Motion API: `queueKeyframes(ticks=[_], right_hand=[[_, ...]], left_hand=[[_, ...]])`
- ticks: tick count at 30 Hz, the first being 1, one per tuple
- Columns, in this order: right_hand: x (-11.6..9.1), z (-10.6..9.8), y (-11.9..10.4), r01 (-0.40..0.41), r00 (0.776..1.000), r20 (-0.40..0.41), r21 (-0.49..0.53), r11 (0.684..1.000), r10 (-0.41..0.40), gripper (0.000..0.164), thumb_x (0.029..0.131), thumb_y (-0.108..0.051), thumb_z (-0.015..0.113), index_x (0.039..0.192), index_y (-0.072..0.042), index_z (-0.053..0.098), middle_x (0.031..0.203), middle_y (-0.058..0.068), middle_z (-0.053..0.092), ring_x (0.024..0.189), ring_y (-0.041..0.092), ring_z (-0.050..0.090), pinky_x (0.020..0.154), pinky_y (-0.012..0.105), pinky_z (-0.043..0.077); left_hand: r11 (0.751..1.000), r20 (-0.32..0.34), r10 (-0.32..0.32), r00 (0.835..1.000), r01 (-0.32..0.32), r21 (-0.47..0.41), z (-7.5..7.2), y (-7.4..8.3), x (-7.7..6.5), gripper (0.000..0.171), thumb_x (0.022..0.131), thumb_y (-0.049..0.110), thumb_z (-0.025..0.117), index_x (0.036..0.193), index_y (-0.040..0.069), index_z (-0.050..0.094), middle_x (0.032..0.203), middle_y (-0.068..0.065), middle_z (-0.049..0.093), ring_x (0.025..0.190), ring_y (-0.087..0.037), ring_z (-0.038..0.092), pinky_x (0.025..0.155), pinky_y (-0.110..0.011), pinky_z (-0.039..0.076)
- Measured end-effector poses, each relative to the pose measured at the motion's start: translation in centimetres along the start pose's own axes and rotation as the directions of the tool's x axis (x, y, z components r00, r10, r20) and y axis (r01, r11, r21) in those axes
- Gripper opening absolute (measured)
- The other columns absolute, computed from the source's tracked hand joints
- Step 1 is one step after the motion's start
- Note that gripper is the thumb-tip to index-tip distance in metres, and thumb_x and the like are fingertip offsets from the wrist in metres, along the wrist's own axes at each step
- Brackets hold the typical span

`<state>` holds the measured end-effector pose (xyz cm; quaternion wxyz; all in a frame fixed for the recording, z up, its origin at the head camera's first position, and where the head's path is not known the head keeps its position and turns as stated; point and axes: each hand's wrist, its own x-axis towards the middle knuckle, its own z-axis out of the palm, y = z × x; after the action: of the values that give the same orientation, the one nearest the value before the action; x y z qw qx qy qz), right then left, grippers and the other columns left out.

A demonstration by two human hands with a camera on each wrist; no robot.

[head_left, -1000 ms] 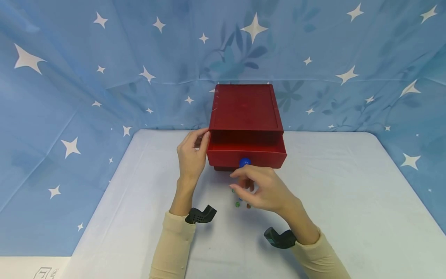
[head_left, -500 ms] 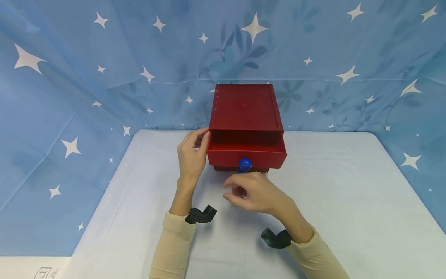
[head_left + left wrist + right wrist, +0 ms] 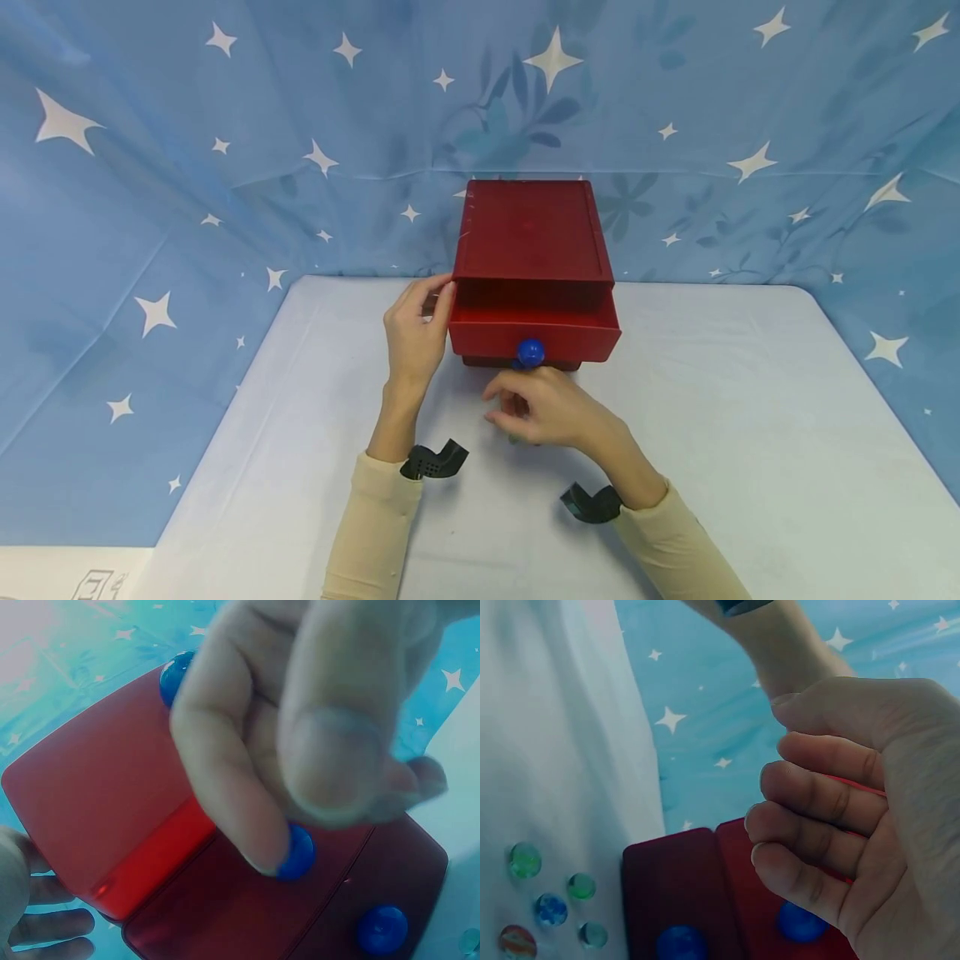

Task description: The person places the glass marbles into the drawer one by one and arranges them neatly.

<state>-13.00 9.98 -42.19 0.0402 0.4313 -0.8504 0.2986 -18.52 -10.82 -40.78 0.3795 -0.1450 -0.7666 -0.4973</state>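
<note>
A red box of drawers (image 3: pixel 534 229) has its top drawer (image 3: pixel 480 340) pulled out. Its round knob (image 3: pixel 531 352) is blue, and two more blue knobs show lower on the front in the left wrist view. My left hand (image 3: pixel 415 329) touches the box's left side near the front edge, its fingers (image 3: pixel 56 926) fairly straight there. My right hand (image 3: pixel 551 407) hovers before the lower drawers with loosely bent fingers and an empty palm. One of its fingertips overlaps the middle blue knob (image 3: pixel 301 851) in the left wrist view. Several glass marbles (image 3: pixel 552 908) lie on the table, mostly hidden in the head view.
A white cloth covers the table (image 3: pixel 712 433). Behind it hangs a blue star-patterned curtain (image 3: pixel 262 92). Dark camera mounts (image 3: pixel 592 503) sit on both wrists. A pale printed sheet (image 3: pixel 75 575) shows at the lower left corner.
My right hand has moved left and slightly nearer, uncovering the top drawer's knob and covering most of the marbles. My left hand has stayed at the box's side.
</note>
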Motion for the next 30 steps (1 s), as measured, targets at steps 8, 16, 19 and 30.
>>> queueKeyframes(ticks=[8,16,19,30], right_hand=[[0.1,0.6,1.5,-0.044,0.998,0.037,-0.027,0.999,0.045,0.025,0.081,-0.024,0.082,0.102,-0.015,0.071,0.070,-0.009,0.061,0.063,0.003,0.054,0.061,0.016,0.050],[0.0,1.2,2.7,-0.114,0.988,0.102,-0.020,0.993,0.115,0.027,0.081,-0.024,0.083,0.104,-0.014,0.072,0.073,-0.010,0.059,0.066,0.000,0.050,0.062,0.016,0.048],[0.0,1.5,3.1,-0.123,0.985,0.119,-0.022,0.992,0.124,0.028,0.080,-0.025,0.083,0.103,-0.013,0.073,0.074,-0.009,0.058,0.066,0.001,0.051,0.062,0.016,0.048],[0.0,2.4,4.0,-0.163,0.973,0.159,-0.027,0.986,0.166,0.026,0.080,-0.023,0.084,0.103,-0.013,0.075,0.082,-0.002,0.064,0.075,0.010,0.057,0.068,0.019,0.051]], left_hand=[[1.000,0.005,-0.017,1.000,0.017,0.007,-0.1,0.3,-0.1,0.020,0.097,0.016,0.066,0.112,0.005,0.075,0.101,-0.010,0.075,0.077,-0.021,0.072,0.073,-0.037,0.063],[1.000,0.001,-0.015,1.000,0.015,0.009,-0.1,0.3,0.0,0.020,0.097,0.015,0.067,0.111,0.005,0.075,0.100,-0.010,0.075,0.076,-0.021,0.072,0.072,-0.037,0.062],[1.000,0.006,-0.013,1.000,0.013,0.015,-0.1,0.2,0.0,0.021,0.098,0.018,0.065,0.112,0.005,0.075,0.101,-0.010,0.075,0.076,-0.021,0.072,0.073,-0.036,0.062],[0.999,0.024,-0.012,1.000,0.011,0.045,-0.2,0.1,0.0,0.024,0.099,0.021,0.062,0.113,0.005,0.073,0.102,-0.011,0.074,0.077,-0.020,0.072,0.074,-0.032,0.062]])
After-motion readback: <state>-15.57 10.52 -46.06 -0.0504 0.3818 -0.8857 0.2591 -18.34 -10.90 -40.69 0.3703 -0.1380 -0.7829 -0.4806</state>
